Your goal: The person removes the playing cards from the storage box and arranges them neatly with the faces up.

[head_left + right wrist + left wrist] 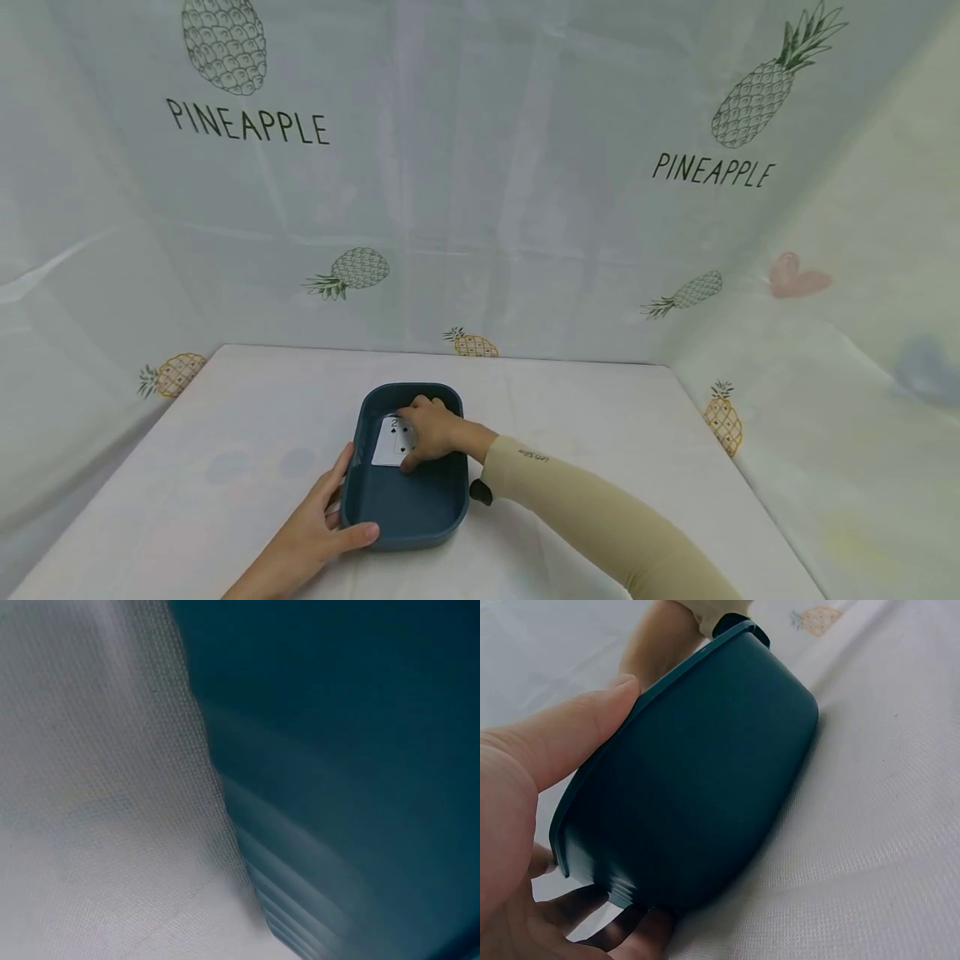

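A dark blue oblong tray [408, 508] with raised walls and rounded corners sits on the white cloth. My left hand [318, 521] grips its near left corner, thumb over the rim and fingers along the outer side. In the left wrist view the left fingertips [649, 930] curl low against the wall of the tray. Reaching inside, my right hand [435, 429] spans a white playing card [386, 450] with black pips, its thumb at the near edge and its fingers at the far edge. The hand covers the card's right part. The right wrist view shows only the tray's outer wall [337, 750] and cloth.
A white cloth [585, 417] covers the table, whose back edge meets a hanging curtain [517, 208] printed with pineapples. More printed sheeting hangs at both sides. A black strap piece [482, 492] is by my right wrist, beside the tray's right wall.
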A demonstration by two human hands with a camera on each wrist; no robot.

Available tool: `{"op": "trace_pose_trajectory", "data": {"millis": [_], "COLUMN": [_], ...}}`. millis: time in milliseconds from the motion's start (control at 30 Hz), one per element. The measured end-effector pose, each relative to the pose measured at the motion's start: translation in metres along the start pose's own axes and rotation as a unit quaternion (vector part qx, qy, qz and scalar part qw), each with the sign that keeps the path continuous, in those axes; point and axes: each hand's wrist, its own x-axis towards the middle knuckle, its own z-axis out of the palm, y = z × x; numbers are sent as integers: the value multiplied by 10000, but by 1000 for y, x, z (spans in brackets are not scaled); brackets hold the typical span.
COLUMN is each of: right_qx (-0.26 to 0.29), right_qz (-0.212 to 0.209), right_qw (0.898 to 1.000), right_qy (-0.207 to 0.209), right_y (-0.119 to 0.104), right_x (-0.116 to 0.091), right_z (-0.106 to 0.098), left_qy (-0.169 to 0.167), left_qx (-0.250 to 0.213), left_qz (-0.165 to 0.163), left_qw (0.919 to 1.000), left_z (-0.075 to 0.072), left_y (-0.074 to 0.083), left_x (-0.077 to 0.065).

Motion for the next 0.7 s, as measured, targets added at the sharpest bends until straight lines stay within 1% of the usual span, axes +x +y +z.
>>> {"op": "trace_pose_trajectory", "data": {"millis": [367, 600, 700], "right_qx": [-139, -101, -42], "right_qz": [25, 13, 80], "right_qw": [9998, 9999, 10000], "right_qy": [104, 49, 29], "right_y": [2, 3, 3], "right_x": [4, 7, 7], "right_z": [1, 1, 1], "left_qy": [-10, 43, -13], "left_qx": [-123, 4, -4], "left_qz": [40, 36, 84], "left_qw": [9999, 10000, 10000], "left_z": [1, -1, -1], "left_y": [0, -1, -2], "left_x": [4, 4, 4]}}
